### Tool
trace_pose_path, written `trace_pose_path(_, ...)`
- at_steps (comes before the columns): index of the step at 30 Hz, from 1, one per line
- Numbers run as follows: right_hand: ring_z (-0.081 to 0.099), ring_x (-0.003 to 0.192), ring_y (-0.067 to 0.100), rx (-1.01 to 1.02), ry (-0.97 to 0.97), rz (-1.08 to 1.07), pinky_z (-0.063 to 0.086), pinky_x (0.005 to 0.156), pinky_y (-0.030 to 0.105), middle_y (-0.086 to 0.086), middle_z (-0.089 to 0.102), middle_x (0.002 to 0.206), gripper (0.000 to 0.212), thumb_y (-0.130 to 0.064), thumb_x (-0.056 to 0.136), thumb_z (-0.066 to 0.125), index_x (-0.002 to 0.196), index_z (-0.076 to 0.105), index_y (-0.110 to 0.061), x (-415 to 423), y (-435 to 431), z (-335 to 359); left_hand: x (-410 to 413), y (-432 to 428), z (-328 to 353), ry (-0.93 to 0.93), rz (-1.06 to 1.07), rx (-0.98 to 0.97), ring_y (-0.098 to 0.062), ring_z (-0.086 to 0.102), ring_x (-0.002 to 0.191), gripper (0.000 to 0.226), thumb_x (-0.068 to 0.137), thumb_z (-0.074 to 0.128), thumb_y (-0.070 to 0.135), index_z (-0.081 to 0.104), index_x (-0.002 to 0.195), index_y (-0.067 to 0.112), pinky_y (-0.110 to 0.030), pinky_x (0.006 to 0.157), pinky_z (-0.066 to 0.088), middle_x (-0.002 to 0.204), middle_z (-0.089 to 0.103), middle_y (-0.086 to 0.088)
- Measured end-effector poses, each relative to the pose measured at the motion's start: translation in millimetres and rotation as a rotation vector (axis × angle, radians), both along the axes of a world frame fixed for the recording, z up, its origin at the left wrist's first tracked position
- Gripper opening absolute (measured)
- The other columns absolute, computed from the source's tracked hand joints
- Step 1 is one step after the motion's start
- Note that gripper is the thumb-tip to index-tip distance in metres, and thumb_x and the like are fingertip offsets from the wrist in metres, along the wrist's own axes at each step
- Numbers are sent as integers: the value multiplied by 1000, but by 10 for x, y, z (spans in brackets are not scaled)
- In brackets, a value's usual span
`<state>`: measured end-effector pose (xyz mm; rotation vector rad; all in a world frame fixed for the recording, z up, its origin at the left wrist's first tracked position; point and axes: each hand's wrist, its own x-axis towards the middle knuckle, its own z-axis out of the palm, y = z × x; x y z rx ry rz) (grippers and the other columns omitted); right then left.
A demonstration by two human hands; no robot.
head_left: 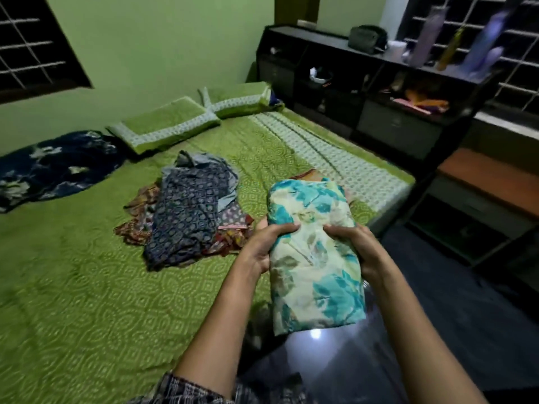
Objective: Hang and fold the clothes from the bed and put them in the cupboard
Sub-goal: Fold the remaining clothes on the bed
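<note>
Head view: both bare forearms reach forward from the bottom of the frame and hold a folded floral garment (315,258), cream with turquoise and olive leaf prints, at centre right. The left hand (267,244) grips its left edge, thumb curled over the top and fingers tucked beneath; the right hand (360,246) grips the opposite edge in the same way. The bundle is lifted clear of the bed (73,287), hanging over the mattress's near corner and the dark glossy floor (437,330).

Left of the hands, at mid-frame, a loose pile of clothes (186,217) lies on the green patterned bedspread: a navy printed piece on top, with grey cloth and red-brown prints under it. Behind it, two green pillows with white borders (166,123) rest against the green wall. A dark blue flowered blanket (52,167) lies at the left edge of the frame.

Across the upper right stands a dark shelf unit (414,135), with a grey-green bag (366,39) and several blurred bottles on its top. Below it, at the right edge, sits a low orange-topped bench (490,179). A barred window (35,45) fills the upper left corner. Checked fabric (186,389) shows at the bottom edge.
</note>
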<state>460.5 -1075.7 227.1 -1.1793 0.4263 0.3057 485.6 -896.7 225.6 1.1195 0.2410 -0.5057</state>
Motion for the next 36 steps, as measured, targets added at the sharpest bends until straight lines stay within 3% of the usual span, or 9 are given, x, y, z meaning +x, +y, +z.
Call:
trace_pose_path(3,65,99,39,9,-8,-49,50,89,55,21,67,109,43,0,77,65,120,58,-2,205,-332,-55,287,-343,-56,8,-26,5,-29,67,84,45,76,65,-7,55,120,-4,-45,76,56,110,65,-22)
trace_pose_path(7,65,97,39,32,6,-65,54,81,50,22,68,108,36,2,81,60,117,58,-2,610,-659,-154,724,-695,-157,20,-53,-8,-25,69,72,26,77,63,-8,62,102,1,-41,69,57,88,71,-15)
trace_pose_path(11,65,99,41,34,11,-64,52,86,54,24,66,110,44,3,79,62,122,56,-2,1323,-1031,-282,1396,-1055,-278,48,-28,-6,-34,66,91,53,68,71,-5,55,119,-3,-49,79,55,110,65,-24)
trace_pose_path(16,65,97,42,4,44,-44,55,78,51,25,67,108,42,4,78,61,120,56,1,2234,-1396,-326,2251,-1436,-331,77,7,12,-26,68,71,34,77,63,-8,59,110,-2,-43,68,57,96,67,-20)
trace_pose_path(19,65,95,42,-5,54,-22,56,77,50,25,67,107,38,5,80,59,118,57,0,2741,-1586,-357,2719,-1647,-393,91,40,50,-27,67,74,28,79,64,-6,58,104,4,-42,71,57,95,67,-18)
trace_pose_path(21,67,93,41,-4,77,-25,56,76,49,25,68,104,37,6,80,60,116,57,0,3038,-1697,-417,3005,-1785,-491,107,92,109,-31,66,86,35,78,67,-2,55,111,5,-44,79,55,104,66,-19)
trace_pose_path(27,71,78,33,-91,184,44,59,64,45,22,71,96,32,6,80,63,111,59,2,3720,-2025,-714,3530,-2118,-922,224,147,172,-30,66,90,43,81,68,4,54,121,1,-37,75,55,111,66,-20)
trace_pose_path(31,70,84,35,-131,241,159,58,68,45,22,70,100,38,3,79,66,116,57,1,4224,-2267,-995,3839,-2363,-1199,336,239,153,-29,67,86,51,81,68,6,47,127,4,-32,60,57,113,64,-19)
trace_pose_path(36,70,86,34,-214,300,314,58,72,48,19,70,102,50,-1,74,73,120,53,-2,4867,-2495,-1329,4186,-2646,-1495,453,383,187,-30,66,89,54,82,67,10,44,131,7,-34,60,56,113,63,-20)
